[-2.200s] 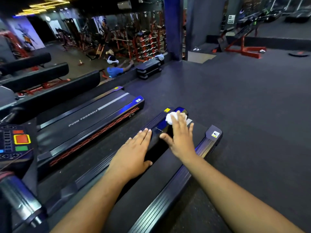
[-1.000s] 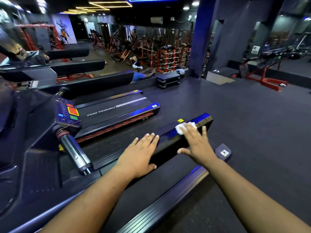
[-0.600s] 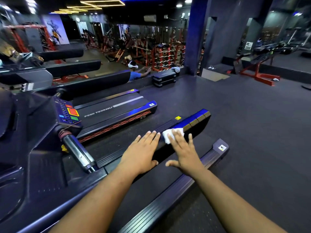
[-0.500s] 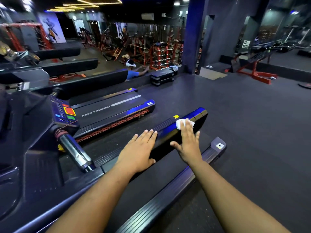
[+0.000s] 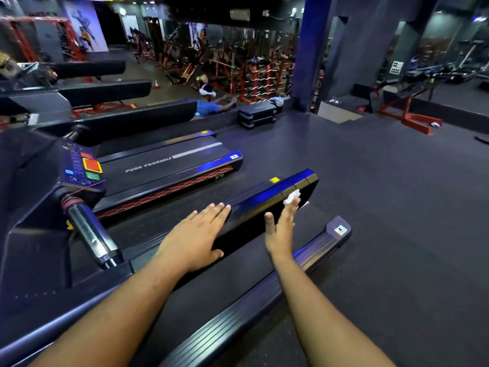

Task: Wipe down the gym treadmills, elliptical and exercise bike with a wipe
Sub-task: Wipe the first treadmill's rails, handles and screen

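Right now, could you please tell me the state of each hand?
Left hand: open, flat on the treadmill's side rail.
Right hand: open, straight fingers pressing the wipe against the rail's inner face.

"PUSH YOURSELF" on neighbouring treadmill belt [image 5: 169, 165]; "X-10" on its side.

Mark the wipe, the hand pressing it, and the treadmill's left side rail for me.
wipe [image 5: 291, 197]: head view, on the white crumpled part above the fingertips.
right hand [image 5: 280, 229]: head view, on the hand's thumb-side edge.
left side rail [image 5: 267, 196]: head view, on its blue-lit top face.
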`<state>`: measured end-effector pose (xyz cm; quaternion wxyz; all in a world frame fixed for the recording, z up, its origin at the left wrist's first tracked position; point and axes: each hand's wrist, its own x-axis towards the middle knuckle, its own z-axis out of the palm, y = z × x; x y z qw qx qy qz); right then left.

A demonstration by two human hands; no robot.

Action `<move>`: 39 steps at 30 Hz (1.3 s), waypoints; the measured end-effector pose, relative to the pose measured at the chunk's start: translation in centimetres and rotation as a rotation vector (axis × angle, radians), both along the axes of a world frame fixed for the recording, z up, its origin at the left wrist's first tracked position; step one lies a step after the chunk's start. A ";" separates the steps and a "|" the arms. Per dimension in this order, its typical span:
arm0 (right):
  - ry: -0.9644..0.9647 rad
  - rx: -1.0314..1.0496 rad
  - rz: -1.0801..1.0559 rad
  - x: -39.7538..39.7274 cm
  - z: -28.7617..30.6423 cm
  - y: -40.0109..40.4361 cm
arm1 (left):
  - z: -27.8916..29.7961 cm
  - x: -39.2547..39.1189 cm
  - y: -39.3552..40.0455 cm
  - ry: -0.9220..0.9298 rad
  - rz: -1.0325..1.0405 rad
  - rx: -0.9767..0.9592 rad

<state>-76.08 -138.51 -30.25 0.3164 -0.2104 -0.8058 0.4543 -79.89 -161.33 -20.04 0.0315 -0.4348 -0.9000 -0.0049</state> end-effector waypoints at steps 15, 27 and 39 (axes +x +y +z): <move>0.098 -0.443 -0.117 -1.7 3.0 0.5 | -0.2 -0.2 0.1 0.016 0.010 0.030; 0.151 -0.228 -0.094 -2.8 4.9 1.6 | -0.1 0.0 0.1 0.029 0.007 0.054; 0.104 -0.248 -0.055 -2.0 1.1 2.5 | -0.1 0.1 0.0 0.030 0.013 0.067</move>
